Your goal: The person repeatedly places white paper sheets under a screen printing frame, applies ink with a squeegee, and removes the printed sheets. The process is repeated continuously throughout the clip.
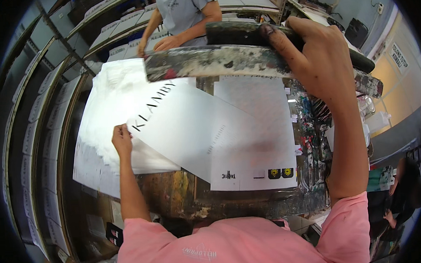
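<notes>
My right hand [317,51] is raised, its fingers wrapped round a long paint-smeared screen-printing frame [217,60], which I see edge-on. Along its top lies a dark rounded bar [234,32], a squeegee handle by its look, with my thumb against it. At the left, my left hand [122,137] pinches the edge of a white sheet [184,121] with large black lettering. This sheet slants from a pile of white sheets [101,108] across to another white sheet [250,129] with small prints along its near edge, and overlaps it.
A paint-stained worktable [190,198] lies under the sheets. Racks [52,176] of printed sheets line the left. Across the table stands a person in a grey shirt [186,12], hands near the far edge. Another person in dark clothes [401,189] is at the lower right.
</notes>
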`<action>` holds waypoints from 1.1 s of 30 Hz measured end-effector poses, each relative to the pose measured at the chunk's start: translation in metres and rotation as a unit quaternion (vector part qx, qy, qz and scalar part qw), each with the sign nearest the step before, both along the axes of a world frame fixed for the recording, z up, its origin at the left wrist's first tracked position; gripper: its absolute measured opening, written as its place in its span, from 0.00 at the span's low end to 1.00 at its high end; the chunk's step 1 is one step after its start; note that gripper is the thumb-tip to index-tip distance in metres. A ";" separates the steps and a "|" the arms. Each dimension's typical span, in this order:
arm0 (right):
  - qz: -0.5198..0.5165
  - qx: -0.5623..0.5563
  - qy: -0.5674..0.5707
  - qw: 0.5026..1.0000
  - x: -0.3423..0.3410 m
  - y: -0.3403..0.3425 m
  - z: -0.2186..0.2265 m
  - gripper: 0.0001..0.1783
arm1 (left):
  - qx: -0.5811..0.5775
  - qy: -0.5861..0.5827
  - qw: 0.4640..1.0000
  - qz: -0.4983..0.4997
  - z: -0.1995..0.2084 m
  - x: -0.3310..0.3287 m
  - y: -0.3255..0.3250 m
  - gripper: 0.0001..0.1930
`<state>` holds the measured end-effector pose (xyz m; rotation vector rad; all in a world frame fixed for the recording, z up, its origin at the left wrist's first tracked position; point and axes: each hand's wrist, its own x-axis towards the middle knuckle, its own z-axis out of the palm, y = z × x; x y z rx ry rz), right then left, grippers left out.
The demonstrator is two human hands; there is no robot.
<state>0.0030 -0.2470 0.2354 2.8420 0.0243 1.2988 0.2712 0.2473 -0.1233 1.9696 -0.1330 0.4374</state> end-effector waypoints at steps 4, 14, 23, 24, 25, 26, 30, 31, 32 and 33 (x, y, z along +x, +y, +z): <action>0.021 -0.007 -0.016 1.000 -0.002 0.001 -0.002 0.29 | 0.198 -0.143 0.935 0.256 0.050 0.012 0.042 0.23; 0.012 -0.126 -0.009 0.992 -0.001 0.002 0.005 0.26 | 0.602 -0.116 0.714 -0.338 0.058 -0.167 -0.158 0.67; 0.003 -0.033 0.034 0.999 0.005 -0.007 0.010 0.30 | 0.475 -0.096 0.763 -0.427 0.034 -0.207 -0.255 0.72; -0.008 0.030 0.047 0.998 0.008 -0.009 0.014 0.34 | 0.453 -0.089 0.763 -0.453 0.034 -0.213 -0.272 0.72; -0.007 0.045 0.046 0.998 0.008 -0.010 0.015 0.34 | 0.431 -0.088 0.763 -0.475 0.033 -0.222 -0.291 0.72; -0.004 0.043 0.042 0.998 0.010 -0.012 0.017 0.34 | 0.414 -0.076 0.755 -0.503 0.033 -0.232 -0.309 0.72; 0.018 0.019 0.027 0.999 0.011 -0.022 0.013 0.34 | 0.358 -0.110 0.734 -0.566 0.025 -0.268 -0.373 0.73; 0.020 0.018 0.027 0.999 0.011 -0.025 0.011 0.34 | 0.321 -0.157 0.741 -0.568 0.022 -0.276 -0.384 0.73; 0.021 0.017 0.025 0.999 0.010 -0.027 0.009 0.34 | 0.325 -0.152 0.736 -0.575 0.019 -0.283 -0.394 0.73; 0.022 0.016 0.024 0.999 0.010 -0.028 0.008 0.34 | 0.306 -0.159 0.736 -0.582 0.017 -0.289 -0.401 0.73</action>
